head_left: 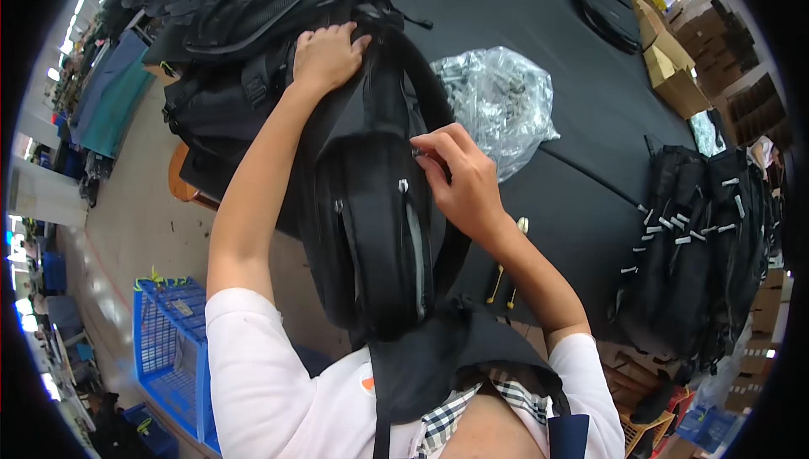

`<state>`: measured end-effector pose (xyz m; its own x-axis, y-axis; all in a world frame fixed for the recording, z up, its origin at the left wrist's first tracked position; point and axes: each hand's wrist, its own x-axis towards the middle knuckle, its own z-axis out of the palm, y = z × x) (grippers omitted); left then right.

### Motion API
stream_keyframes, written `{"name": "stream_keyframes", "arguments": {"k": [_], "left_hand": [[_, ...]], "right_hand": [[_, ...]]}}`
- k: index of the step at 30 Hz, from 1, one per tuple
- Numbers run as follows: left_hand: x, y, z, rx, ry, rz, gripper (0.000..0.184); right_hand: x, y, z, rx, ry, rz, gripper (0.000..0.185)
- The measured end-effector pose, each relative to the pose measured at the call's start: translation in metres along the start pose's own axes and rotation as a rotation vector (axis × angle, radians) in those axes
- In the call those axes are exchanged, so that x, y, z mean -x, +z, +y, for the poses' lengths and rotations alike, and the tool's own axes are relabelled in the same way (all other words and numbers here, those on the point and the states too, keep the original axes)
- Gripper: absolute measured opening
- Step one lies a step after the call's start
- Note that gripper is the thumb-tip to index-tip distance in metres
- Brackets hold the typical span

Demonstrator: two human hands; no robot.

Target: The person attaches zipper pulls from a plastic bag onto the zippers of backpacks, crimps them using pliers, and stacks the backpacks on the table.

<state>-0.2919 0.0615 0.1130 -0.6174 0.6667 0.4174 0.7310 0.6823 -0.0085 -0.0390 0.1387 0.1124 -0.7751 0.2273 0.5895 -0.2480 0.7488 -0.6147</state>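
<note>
A black backpack [375, 223] lies in front of me, its near end against my apron. My left hand [329, 56] rests on the far end of the backpack, fingers bent over the black fabric. Near the backpack's right edge, my right hand [459, 174] has thumb and index finger pinched together on something small at a zipper; it is too small to make out. Two silver zipper pulls show on the backpack, just left of and below that hand. Right behind my right hand sits a clear plastic bag [506, 101] of small metallic-looking pieces.
More black backpacks [261, 4] are piled at the upper left. Black bags with white tags [695, 240] stand at the right. A yellow-tipped tool [500, 278] lies near my right forearm. A blue crate [173, 332] is on the floor at left. Cardboard boxes [674, 80] stand upper right.
</note>
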Motion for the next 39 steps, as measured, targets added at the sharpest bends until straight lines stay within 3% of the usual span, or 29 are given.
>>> {"name": "stream_keyframes", "arguments": {"k": [1, 3, 5, 9, 13, 19, 21, 23, 25, 29, 32, 33, 34, 36, 38, 39], "left_hand": [[-0.005, -0.006, -0.003, 0.0, 0.0, 0.018, 0.046], [-0.013, -0.019, -0.008, 0.198, -0.069, -0.25, 0.045], [-0.016, -0.016, -0.016, 0.191, -0.073, -0.226, 0.043], [-0.013, 0.009, -0.029, 0.307, 0.046, 0.003, 0.034], [-0.008, 0.005, -0.025, 0.271, 0.042, 0.056, 0.031], [-0.008, 0.004, -0.023, 0.213, 0.006, 0.035, 0.031], [-0.006, 0.003, -0.022, 0.244, 0.004, 0.056, 0.031], [-0.003, 0.005, -0.025, 0.208, 0.033, 0.061, 0.031], [-0.007, -0.002, -0.024, 0.164, 0.086, 0.039, 0.03], [-0.012, 0.008, -0.026, 0.3, 0.08, 0.053, 0.03], [-0.016, 0.007, -0.02, 0.242, 0.039, -0.005, 0.029], [-0.016, 0.006, -0.017, 0.224, 0.024, -0.013, 0.028], [-0.016, 0.007, -0.014, 0.223, 0.028, -0.019, 0.028], [-0.011, 0.002, -0.012, 0.035, 0.079, -0.044, 0.03], [-0.006, 0.007, -0.017, 0.004, 0.183, 0.029, 0.034], [-0.006, 0.012, -0.018, 0.028, 0.177, 0.095, 0.031]], "right_hand": [[-0.007, 0.0, -0.001, -0.009, -0.023, 0.025, 0.019], [-0.026, 0.003, -0.002, -0.009, -0.062, 0.003, 0.022], [-0.055, 0.013, 0.007, 0.094, -0.292, -0.019, 0.025], [-0.112, 0.041, 0.048, 0.394, -0.257, -0.211, 0.032], [-0.149, 0.064, 0.065, 0.839, -0.428, -0.225, 0.012], [-0.159, 0.064, 0.048, 0.988, -0.48, -0.347, 0.013], [-0.159, 0.057, 0.047, 0.967, -0.431, -0.527, 0.013], [-0.158, 0.056, 0.054, 0.9, -0.437, -0.467, 0.013], [-0.159, 0.063, 0.066, 0.904, -0.503, -0.267, 0.013], [-0.156, 0.069, 0.079, 0.958, -0.716, -0.133, 0.014], [-0.162, 0.077, 0.068, 1.157, -0.628, -0.251, 0.02], [-0.172, 0.085, 0.065, 1.112, -0.436, -0.456, 0.023], [-0.178, 0.089, 0.066, 1.136, -0.398, -0.522, 0.022], [-0.178, 0.085, 0.054, 1.155, -0.362, -0.639, 0.021], [-0.167, 0.067, 0.036, 1.041, -0.421, -0.646, 0.019], [-0.161, 0.058, 0.021, 1.005, -0.341, -0.691, 0.018]]}}
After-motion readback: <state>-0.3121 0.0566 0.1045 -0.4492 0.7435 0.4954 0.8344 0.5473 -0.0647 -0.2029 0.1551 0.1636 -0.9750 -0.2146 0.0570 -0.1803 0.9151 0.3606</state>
